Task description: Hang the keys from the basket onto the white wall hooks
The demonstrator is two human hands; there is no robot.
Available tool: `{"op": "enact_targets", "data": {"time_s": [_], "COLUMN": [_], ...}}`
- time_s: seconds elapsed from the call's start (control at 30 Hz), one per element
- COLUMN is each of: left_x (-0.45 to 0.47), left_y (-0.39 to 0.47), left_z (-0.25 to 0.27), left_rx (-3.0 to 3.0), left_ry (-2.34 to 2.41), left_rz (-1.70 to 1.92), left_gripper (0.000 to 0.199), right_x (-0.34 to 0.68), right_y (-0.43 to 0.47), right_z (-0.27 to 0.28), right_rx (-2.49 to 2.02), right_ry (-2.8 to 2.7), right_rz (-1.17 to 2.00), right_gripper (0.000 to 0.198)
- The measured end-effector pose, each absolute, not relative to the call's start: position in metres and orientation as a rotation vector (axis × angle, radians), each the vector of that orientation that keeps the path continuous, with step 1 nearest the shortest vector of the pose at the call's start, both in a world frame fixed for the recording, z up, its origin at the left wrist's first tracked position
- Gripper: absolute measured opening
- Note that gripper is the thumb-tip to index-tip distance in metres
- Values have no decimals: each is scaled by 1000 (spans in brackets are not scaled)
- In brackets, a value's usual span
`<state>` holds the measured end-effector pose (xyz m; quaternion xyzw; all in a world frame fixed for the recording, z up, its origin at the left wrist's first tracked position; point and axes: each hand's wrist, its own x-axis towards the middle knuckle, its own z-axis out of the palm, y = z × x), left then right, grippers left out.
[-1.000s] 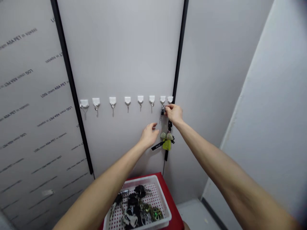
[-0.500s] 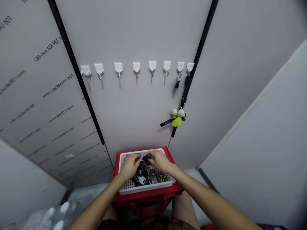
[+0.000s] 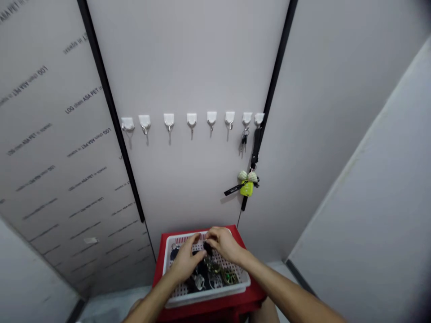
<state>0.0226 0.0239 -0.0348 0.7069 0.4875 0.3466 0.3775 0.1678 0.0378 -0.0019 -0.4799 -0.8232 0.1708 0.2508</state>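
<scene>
A white plastic basket (image 3: 205,298) with a perforated floor holds keys, black pieces and keyrings. My right hand (image 3: 225,244) is over its far side, fingertips closed on a small black object (image 3: 208,247) whose kind I cannot make out. Just left of it, my left hand (image 3: 187,259) is over the basket with thumb and fingers apart. Near the basket's right end lies a round gold-and-green keyring charm (image 3: 229,276). A silvery key-like piece (image 3: 199,281) lies closer to me, and a dark piece with a ring (image 3: 174,252) is at the left end, partly behind my left hand.
The basket stands on a red stool (image 3: 256,291) against a pale wall. Several white hooks (image 3: 191,119) run across the wall. A bunch of keys (image 3: 243,140) hangs at the right, beside a black strap (image 3: 256,146) with a yellow-green charm (image 3: 247,188).
The view has tilted up, so the hooks and basket appear lower. My right hand has lifted a small black object from the pile; my left hand's fingers have spread beside it.
</scene>
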Motion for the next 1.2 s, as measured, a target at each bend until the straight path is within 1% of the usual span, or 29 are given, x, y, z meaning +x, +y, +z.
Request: {"op": "enact_targets", "data": {"time_s": [0.07, 0.13, 0.2, 0.27, 0.37, 0.53, 0.63, 0.7, 0.8, 0.97, 1.1, 1.2], "left_x": [33, 44, 53, 62, 74, 95, 106, 111, 115, 114, 105, 89], "left_y": [28, 34, 41, 50, 65, 92, 105, 113, 122, 132, 131, 121], "left_z": [-27, -16, 1, 23, 65, 147, 186, 202, 213, 207, 190, 160], "left_rx": [1715, 1657, 1603, 1539, 1474, 1516, 1565, 1587, 1590, 1631, 1646, 1692], "left_ry": [1096, 1000, 974, 948, 894, 818, 847, 884, 960, 1102, 1137, 1155], "left_rz": [944, 987, 1018, 1064, 1173, 1398, 1504, 1539, 1540, 1455, 1420, 1366], "left_gripper": [39, 30, 24, 23, 25, 27, 25, 23, 22, 27, 32, 35], "right_x": [167, 168, 172, 177, 186, 198, 203, 205, 205, 203, 208, 211], "right_y": [39, 43, 49, 56, 67, 88, 103, 112, 124, 138, 141, 131], "right_z": [10, 23, 39, 61, 105, 185, 221, 236, 246, 238, 229, 212], "right_rx": [-1287, -1293, -1282, -1245, -1185, -1052, -953, -942, -1008, -1159, -1169, -1116], "right_ry": [-2157, -2055, -1941, -1834, -1720, -1515, -1392, -1338, -1307, -1341, -1381, -1366], "right_rz": [562, 682, 800, 857, 790, 539, 439, 385, 318, 272, 147, -24], "right_gripper": [14, 13, 12, 10, 8, 11, 12, 12, 12, 14, 19, 23]}}
